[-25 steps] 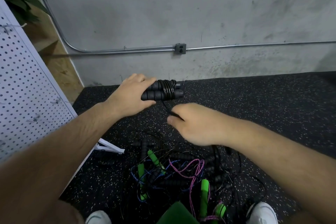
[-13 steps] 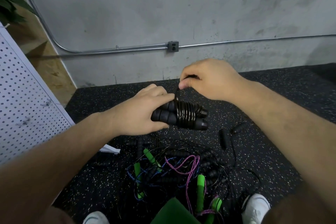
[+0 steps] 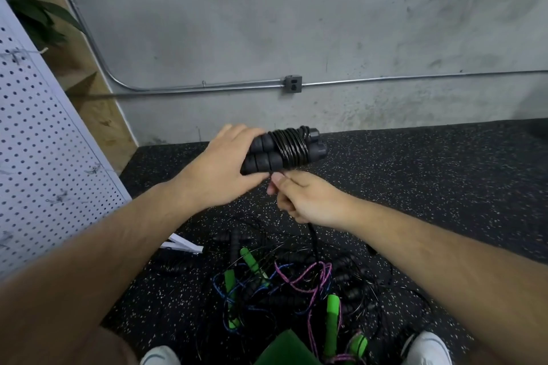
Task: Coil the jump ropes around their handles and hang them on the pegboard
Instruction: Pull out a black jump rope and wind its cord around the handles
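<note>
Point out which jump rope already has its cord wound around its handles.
The black jump rope held in the left hand; the right hand pinches its trailing cord. The green-handled ropes lie loose and tangled on the floor.

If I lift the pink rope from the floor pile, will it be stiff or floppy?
Probably floppy: the pink rope lies in loose curves. It would likely drag neighbours along, since it crosses the blue cord.

Handles (image 3: 262, 154) I held looked matt, foamy; cord (image 3: 289, 147) glossy, smooth. Far wall (image 3: 326, 24) rough concrete; floor (image 3: 415, 187) speckled rubber; conduit (image 3: 385, 80) bare metal.
</note>
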`<state>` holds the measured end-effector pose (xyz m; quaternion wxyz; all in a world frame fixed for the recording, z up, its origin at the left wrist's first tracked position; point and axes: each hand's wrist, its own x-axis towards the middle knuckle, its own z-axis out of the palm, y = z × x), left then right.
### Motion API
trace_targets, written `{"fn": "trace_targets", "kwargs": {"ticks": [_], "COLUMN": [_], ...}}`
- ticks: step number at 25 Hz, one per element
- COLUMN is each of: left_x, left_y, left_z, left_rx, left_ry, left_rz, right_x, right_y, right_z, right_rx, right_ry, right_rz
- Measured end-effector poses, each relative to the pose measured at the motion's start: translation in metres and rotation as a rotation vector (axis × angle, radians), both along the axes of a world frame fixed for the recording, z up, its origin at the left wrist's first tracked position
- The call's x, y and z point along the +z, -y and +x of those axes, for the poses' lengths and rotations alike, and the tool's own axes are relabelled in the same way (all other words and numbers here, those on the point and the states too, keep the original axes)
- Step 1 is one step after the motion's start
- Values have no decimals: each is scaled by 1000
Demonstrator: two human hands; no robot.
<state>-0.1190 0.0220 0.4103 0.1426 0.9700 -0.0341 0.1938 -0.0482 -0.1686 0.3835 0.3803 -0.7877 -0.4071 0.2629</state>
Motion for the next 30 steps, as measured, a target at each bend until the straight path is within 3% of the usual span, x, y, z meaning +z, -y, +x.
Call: {"fn": "trace_targets", "kwargs": {"ticks": [2, 5, 12, 15, 18, 21, 24, 26, 28, 30], "left_x": [-2, -8, -15, -15, -10, -3, 6, 7, 5, 1], "left_y": [-18, -43, -18, -2, 12, 22, 29, 29, 21, 5], "left_z": [8, 14, 8, -2, -12, -23, -34, -36, -31, -22], "left_rx": [88, 125, -80, -188, -290, -297, -225, -205, -122, 3], "left_ry": [23, -13, -75, -102, -120, -133, -136, -87, -56, -43], "left_rz": [57, 131, 257, 254, 149, -37, -305, -393, -345, -193], "right_x": [7, 28, 85, 85, 77, 65, 65, 51, 23, 2], "right_y": [-1, 8, 24, 23, 23, 18, 22, 19, 5, -10], "right_z": [-14, -32, -28, 5, 40, 60, 54, 38, 21, 3], "right_rx": [32, 65, -40, -82, -89, -67, -33, -36, 32, 63], "right_ry": [48, 311, 1057, 1121, 979, 683, 153, -112, -146, -204], "right_rz": [-70, -171, -269, -215, -174, -75, 113, -32, -124, -69]}}
